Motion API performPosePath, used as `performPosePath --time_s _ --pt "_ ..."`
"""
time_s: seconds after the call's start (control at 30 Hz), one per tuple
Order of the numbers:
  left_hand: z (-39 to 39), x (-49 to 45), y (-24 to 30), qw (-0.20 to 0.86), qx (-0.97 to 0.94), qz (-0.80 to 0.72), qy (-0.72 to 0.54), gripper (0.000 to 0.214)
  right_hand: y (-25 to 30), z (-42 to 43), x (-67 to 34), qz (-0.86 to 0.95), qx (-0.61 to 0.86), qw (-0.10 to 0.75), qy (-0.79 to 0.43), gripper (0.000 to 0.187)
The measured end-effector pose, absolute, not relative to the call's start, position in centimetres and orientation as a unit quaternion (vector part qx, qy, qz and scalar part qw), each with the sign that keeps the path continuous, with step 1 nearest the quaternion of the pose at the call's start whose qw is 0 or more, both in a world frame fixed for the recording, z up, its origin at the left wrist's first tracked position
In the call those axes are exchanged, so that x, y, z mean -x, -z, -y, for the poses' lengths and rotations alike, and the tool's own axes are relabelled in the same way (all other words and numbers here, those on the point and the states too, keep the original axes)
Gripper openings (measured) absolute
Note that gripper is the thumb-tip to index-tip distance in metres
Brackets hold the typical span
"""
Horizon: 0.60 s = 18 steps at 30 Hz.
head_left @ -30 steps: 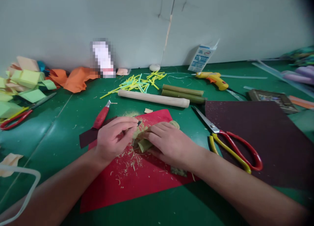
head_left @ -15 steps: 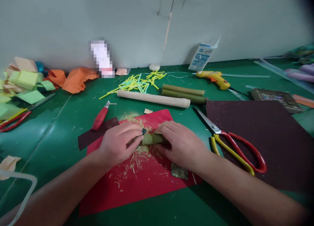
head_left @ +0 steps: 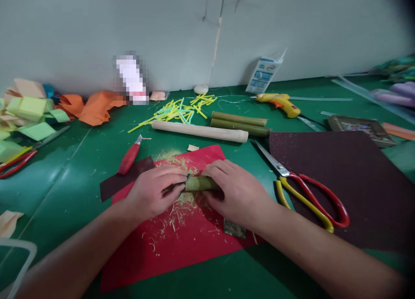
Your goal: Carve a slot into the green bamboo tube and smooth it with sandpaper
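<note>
A short green bamboo tube [head_left: 199, 183] lies sideways between my hands, over a red sheet [head_left: 175, 251]. My right hand [head_left: 235, 191] is wrapped round the tube's right part. At its left end, my left hand [head_left: 158, 189] is closed on a small dark piece of sandpaper [head_left: 188, 177], mostly hidden by the fingers and pressed against the tube. Pale shavings and dust [head_left: 175, 212] are scattered on the red sheet below. A flat, mottled dark piece [head_left: 234, 229] sits partly under my right wrist.
Left are a red-handled knife [head_left: 129, 156] and a dark strip [head_left: 113, 184]. Large scissors [head_left: 301, 182] lie beside a dark brown sheet [head_left: 330, 182] on the right. Behind are a pale stick [head_left: 199, 131], green bamboo pieces [head_left: 240, 122], cut straws [head_left: 175, 111] and a yellow glue gun [head_left: 279, 103].
My left hand has shifted slightly against the bamboo tube's end, and less of the sandpaper shows. My right hand keeps its hold. The whole view has moved a little.
</note>
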<state>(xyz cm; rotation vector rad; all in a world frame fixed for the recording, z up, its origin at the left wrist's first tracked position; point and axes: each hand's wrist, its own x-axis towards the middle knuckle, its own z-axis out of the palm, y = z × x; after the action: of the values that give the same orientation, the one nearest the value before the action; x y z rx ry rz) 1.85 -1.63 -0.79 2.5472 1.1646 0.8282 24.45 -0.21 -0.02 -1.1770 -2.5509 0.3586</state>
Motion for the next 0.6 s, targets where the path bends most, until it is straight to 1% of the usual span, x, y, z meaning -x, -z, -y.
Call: performPosePath --time_s 0.1,0.17,0.3,0.47,0.6 --pt "1.7 -1.8 0.7 0.107 -0.874 -0.382 -0.28 0.019 -0.5 0.0 -25.0 0.887 0.417 0.15 -0.126 0.023" --pt "1.8 -1.9 0.6 0.093 -0.88 -0.373 -0.278 0.019 -0.6 -0.1 -25.3 0.883 0.424 0.151 -0.131 0.021" --pt "1.8 -1.9 0.5 0.073 -0.891 -0.354 -0.273 0.019 -0.1 -0.3 -25.2 0.884 0.405 0.183 -0.148 0.018" --pt "1.6 -2.0 0.5 0.095 -0.895 -0.349 -0.262 0.016 0.5 -0.3 -24.9 0.887 0.398 0.188 -0.136 0.017" --pt "1.3 -2.6 0.8 0.114 -0.886 -0.349 -0.283 0.013 0.6 -0.2 -24.9 0.887 0.398 0.195 -0.128 0.018"
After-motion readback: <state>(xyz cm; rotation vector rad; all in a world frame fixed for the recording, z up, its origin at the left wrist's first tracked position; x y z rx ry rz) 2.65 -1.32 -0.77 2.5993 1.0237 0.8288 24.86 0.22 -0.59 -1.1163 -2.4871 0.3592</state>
